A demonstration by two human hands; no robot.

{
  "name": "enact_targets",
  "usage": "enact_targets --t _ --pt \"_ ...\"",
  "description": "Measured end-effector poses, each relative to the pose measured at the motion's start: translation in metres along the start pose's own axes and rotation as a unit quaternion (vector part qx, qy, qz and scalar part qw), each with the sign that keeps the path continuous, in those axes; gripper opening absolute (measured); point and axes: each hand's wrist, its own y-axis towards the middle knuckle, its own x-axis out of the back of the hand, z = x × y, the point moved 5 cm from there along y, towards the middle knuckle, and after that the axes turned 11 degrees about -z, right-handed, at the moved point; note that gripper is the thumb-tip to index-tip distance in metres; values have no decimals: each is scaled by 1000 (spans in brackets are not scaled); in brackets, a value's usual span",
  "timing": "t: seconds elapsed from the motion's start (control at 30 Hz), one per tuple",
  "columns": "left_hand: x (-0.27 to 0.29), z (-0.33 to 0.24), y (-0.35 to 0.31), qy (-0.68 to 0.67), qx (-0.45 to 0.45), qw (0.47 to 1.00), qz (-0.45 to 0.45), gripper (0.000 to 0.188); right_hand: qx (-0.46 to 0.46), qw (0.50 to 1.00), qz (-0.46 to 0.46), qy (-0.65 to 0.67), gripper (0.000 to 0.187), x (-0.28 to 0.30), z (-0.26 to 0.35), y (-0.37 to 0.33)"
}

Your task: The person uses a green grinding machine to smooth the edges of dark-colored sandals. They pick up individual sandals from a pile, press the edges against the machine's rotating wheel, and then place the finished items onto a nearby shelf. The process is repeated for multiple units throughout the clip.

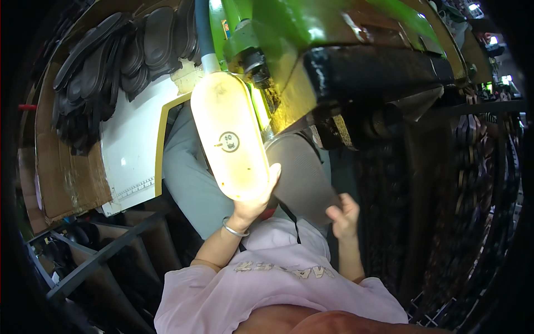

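A dark grey-brown shoe sole (303,175), finely textured on its face, slants below the green machine (356,25). Its far end reaches up to the machine's lower part. My right hand (346,216) pinches the near right end of the sole, thumb on the face. At the sole's left edge is my left hand (253,206), with its thumb along that edge. A glowing oval lamp (231,133) covers most of the left hand's fingers. A silver bangle (235,228) circles my left wrist.
Several dark soles (103,61) are heaped in a cardboard box (69,178) at the far left. Beside it is a white board (130,145) with a yellow edge. A metal-framed rack (105,259) stands lower left. Racks of dark footwear parts (470,167) line the right.
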Motion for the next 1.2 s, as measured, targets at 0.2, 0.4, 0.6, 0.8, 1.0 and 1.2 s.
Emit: enact_targets --t 0.2,0.4,0.6,0.8,1.0,1.2 --pt "-23 -12 22 -43 16 996 70 33 120 979 -143 84 27 2 84 72" --pt "-11 -18 36 57 -102 993 -4 25 160 985 -38 45 27 -60 144 139" --pt "26 -40 48 -66 -68 995 37 28 100 993 43 40 22 -82 112 166" --pt "89 -32 50 -89 37 995 33 29 129 980 149 14 16 -123 90 128" --pt "137 -26 36 -48 30 998 -5 24 199 964 164 -58 29 -158 79 96" --pt "85 -64 35 247 -138 959 -4 16 230 954 149 -119 31 -136 84 101"
